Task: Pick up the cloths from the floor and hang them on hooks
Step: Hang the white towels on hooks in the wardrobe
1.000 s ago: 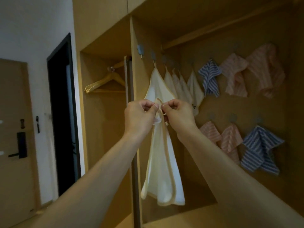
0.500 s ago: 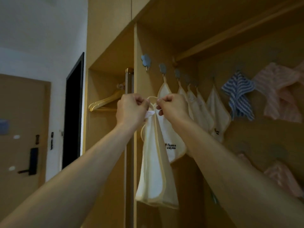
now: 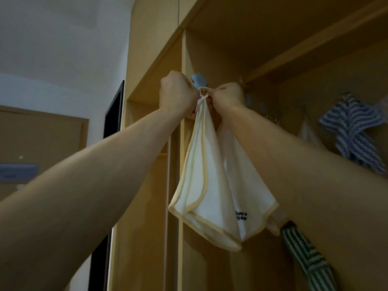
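Both arms stretched up | left hand (image 3: 177,92) pinching loop (image 3: 203,90) of cream cloth (image 3: 212,185), grip tight | right hand (image 3: 227,97) pinching same loop from other side | cloth hanging below fists | loop right at blue hook (image 3: 198,80) on wardrobe panel (image 3: 184,49) | beyond: striped cloth (image 3: 352,127) hung on back wall.

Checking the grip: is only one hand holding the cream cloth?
No, the left hand and right hand both pinch the cream cloth at its loop.
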`<action>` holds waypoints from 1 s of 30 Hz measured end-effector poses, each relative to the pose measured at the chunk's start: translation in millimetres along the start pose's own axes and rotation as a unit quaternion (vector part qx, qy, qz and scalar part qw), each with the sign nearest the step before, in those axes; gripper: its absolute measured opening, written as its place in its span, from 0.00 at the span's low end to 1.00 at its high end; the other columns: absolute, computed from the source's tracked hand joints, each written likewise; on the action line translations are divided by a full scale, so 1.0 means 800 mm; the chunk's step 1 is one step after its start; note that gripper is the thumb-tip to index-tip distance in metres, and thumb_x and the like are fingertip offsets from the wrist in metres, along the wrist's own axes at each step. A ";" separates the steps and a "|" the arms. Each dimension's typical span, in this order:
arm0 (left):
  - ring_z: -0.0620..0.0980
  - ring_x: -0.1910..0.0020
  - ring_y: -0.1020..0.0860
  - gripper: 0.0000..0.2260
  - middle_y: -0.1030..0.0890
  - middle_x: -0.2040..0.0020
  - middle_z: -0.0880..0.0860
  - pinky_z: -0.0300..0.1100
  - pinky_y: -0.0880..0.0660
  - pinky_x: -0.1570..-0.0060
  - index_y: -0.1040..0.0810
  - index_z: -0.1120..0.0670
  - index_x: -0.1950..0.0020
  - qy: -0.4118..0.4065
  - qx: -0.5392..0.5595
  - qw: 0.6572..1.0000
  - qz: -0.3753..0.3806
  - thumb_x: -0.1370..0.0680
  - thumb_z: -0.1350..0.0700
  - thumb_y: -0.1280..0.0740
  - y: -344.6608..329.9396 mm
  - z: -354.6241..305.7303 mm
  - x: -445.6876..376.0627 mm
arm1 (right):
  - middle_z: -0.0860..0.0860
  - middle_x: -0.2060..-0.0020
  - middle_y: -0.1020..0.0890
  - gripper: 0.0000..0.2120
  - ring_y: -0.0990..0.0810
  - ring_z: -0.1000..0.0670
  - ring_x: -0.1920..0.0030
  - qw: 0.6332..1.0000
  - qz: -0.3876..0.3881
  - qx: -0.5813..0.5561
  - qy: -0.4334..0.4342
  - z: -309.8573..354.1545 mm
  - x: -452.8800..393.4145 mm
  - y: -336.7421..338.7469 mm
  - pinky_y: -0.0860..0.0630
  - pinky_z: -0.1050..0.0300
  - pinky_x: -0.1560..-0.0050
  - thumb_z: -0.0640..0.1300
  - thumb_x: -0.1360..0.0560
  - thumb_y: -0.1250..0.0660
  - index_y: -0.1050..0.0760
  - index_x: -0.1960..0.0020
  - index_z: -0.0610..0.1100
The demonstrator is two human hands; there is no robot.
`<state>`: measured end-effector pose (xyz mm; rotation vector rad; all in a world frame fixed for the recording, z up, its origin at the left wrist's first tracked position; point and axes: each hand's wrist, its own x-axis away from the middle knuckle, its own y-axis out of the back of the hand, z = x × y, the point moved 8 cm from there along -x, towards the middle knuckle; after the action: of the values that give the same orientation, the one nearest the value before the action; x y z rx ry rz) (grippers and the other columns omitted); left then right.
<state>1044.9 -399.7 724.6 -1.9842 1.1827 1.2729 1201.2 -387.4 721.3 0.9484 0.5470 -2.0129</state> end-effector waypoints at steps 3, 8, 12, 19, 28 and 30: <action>0.52 0.65 0.16 0.02 0.18 0.58 0.57 0.46 0.18 0.68 0.22 0.59 0.55 0.004 -0.026 1.000 0.005 0.23 0.62 0.30 -0.005 -0.001 -0.012 | 0.40 0.53 0.16 0.04 0.17 0.42 0.58 1.000 -0.001 -0.011 -0.025 -0.007 -0.012 -0.006 0.23 0.55 0.63 0.40 0.27 0.33 0.21 0.55 0.40; 0.53 0.64 0.16 0.06 0.18 0.61 0.58 0.47 0.17 0.66 0.23 0.59 0.58 -0.006 -0.052 0.998 0.023 0.24 0.61 0.28 -0.014 -0.012 -0.014 | 0.39 0.50 0.19 0.05 0.19 0.42 0.50 0.999 -0.006 -0.005 -0.045 -0.015 -0.021 -0.010 0.20 0.53 0.53 0.37 0.28 0.32 0.22 0.52 0.38; 0.50 0.64 0.17 0.08 0.19 0.61 0.56 0.42 0.19 0.67 0.25 0.57 0.60 -0.003 -0.082 0.996 0.037 0.22 0.60 0.31 -0.023 -0.005 -0.008 | 0.42 0.44 0.21 0.18 0.20 0.42 0.44 0.997 0.020 0.061 -0.050 -0.028 -0.023 -0.014 0.21 0.51 0.46 0.37 0.28 0.32 0.24 0.38 0.39; 0.52 0.52 0.19 0.07 0.19 0.51 0.55 0.47 0.19 0.52 0.20 0.57 0.46 -0.077 -0.186 0.979 0.019 0.24 0.61 0.31 -0.015 -0.013 0.033 | 0.42 0.53 0.17 0.11 0.17 0.41 0.51 0.993 -0.006 0.113 -0.023 -0.046 0.019 0.014 0.19 0.46 0.49 0.40 0.28 0.34 0.19 0.47 0.41; 0.49 0.59 0.27 0.03 0.28 0.61 0.50 0.35 0.39 0.72 0.25 0.55 0.51 -0.108 -0.204 0.966 0.116 0.22 0.57 0.33 -0.024 -0.010 0.103 | 0.49 0.51 0.18 0.06 0.21 0.50 0.51 0.965 -0.027 0.260 0.000 -0.053 0.108 0.064 0.25 0.59 0.54 0.44 0.24 0.34 0.18 0.54 0.48; 0.48 0.58 0.27 0.09 0.26 0.55 0.50 0.34 0.39 0.72 0.24 0.54 0.43 -0.103 -0.180 0.967 0.150 0.22 0.55 0.32 -0.029 -0.001 0.121 | 0.48 0.43 0.20 0.08 0.22 0.48 0.45 0.952 -0.013 0.307 0.001 -0.056 0.128 0.066 0.26 0.59 0.51 0.46 0.24 0.33 0.19 0.46 0.46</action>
<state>1083.0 -427.4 636.9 -1.8961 1.2498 1.9167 1224.9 -438.7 611.2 1.3059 -0.0904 -2.2491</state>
